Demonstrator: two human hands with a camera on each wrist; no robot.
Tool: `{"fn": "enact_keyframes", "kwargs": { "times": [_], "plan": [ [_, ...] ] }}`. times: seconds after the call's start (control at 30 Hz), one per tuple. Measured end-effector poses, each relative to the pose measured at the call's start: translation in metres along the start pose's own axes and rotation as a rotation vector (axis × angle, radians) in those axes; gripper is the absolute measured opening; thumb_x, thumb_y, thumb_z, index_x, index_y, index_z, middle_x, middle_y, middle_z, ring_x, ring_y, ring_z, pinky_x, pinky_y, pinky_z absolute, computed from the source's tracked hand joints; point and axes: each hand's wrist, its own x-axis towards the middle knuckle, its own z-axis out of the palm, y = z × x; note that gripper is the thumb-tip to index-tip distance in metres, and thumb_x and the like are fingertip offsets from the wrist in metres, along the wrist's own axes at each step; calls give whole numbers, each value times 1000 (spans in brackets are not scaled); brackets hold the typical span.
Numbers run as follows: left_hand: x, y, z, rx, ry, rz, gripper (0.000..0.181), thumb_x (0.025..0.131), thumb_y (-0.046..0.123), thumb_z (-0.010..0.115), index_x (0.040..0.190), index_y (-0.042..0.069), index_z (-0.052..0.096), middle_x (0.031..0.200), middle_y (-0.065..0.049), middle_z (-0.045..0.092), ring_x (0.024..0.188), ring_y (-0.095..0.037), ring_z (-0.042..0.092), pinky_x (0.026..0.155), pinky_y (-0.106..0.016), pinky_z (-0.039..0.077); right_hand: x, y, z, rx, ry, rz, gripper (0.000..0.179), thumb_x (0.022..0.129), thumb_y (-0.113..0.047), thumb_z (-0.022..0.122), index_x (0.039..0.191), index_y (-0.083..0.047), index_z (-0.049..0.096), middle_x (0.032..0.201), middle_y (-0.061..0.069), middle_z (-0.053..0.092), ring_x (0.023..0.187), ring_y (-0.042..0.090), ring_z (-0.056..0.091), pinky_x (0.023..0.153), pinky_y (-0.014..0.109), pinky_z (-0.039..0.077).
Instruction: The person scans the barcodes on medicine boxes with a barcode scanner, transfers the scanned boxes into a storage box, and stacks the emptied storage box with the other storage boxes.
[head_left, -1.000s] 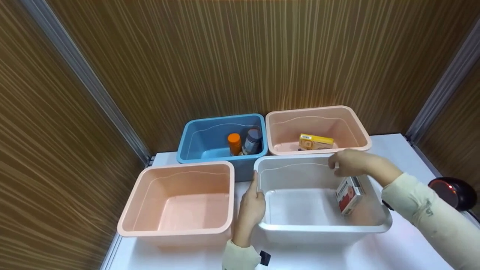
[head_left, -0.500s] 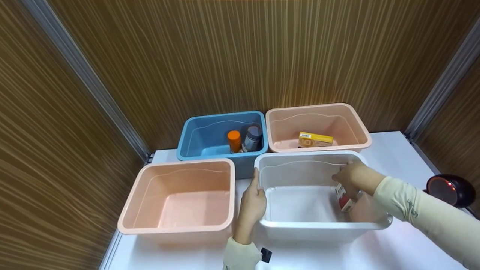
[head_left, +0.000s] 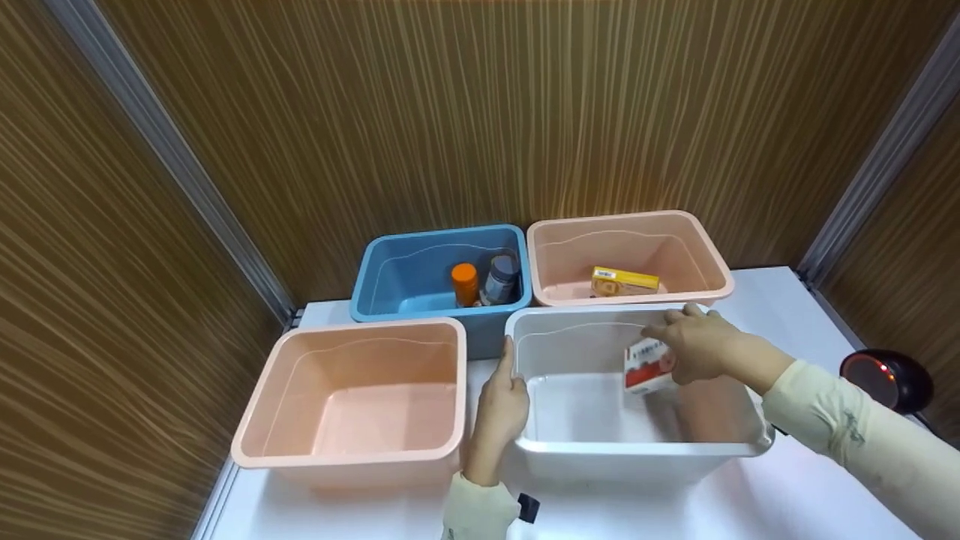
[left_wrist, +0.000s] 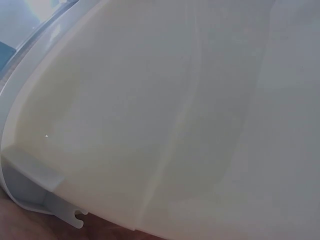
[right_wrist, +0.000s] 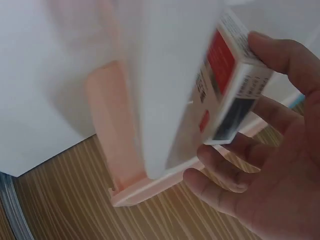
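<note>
My right hand (head_left: 701,345) holds a small white-and-red carton (head_left: 648,366) by its end, raised inside the white bin (head_left: 637,449) near its right side. In the right wrist view, thumb and fingers pinch the carton (right_wrist: 232,85) at its edges, and its printed faces show. At the bin's left wall, my left hand (head_left: 501,409) holds the rim, one finger stretched along it. Part of that hand (left_wrist: 25,222) appears below the rim in the left wrist view; most of its fingers are hidden.
Left stands a pink bin (head_left: 360,456). Behind, a blue bin (head_left: 442,316) contains an orange-capped bottle (head_left: 465,285) and a grey-capped bottle (head_left: 500,280). Another pink bin (head_left: 630,226) has a yellow box (head_left: 625,281). A black round device (head_left: 886,380) sits far right.
My right hand reached down into the white bin, took hold of the carton leaning at the right wall, and lifted it up and left. My left hand stays at the rim.
</note>
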Motion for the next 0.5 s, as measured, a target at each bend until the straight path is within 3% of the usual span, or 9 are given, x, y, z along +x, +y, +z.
{"fn": "enact_keyframes", "kwargs": {
  "times": [0.13, 0.27, 0.5],
  "plan": [
    [0, -1, 1, 10, 7, 15, 61, 106, 6, 41, 162, 14, 20, 164, -5, 27, 145, -30, 33, 114, -51, 31, -14, -3, -9, 66, 148, -81, 68, 65, -5, 85, 130, -7, 65, 103, 13, 55, 85, 28, 50, 68, 45, 47],
    [0, -2, 1, 5, 2, 18, 62, 105, 6, 42, 162, 15, 20, 164, -6, 27, 145, -30, 34, 114, -52, 32, -32, -5, -17, 72, 319, -132, 70, 68, -7, 86, 134, -5, 62, 107, 14, 54, 88, 29, 50, 71, 43, 46],
    [1, -1, 0, -3, -3, -1, 63, 105, 5, 41, 163, 15, 18, 164, -5, 25, 146, -29, 31, 114, -51, 31, -66, -7, -15, 98, 527, -28, 82, 70, -6, 88, 144, -3, 51, 132, 25, 48, 116, 44, 46, 90, 61, 45]
  ]
}}
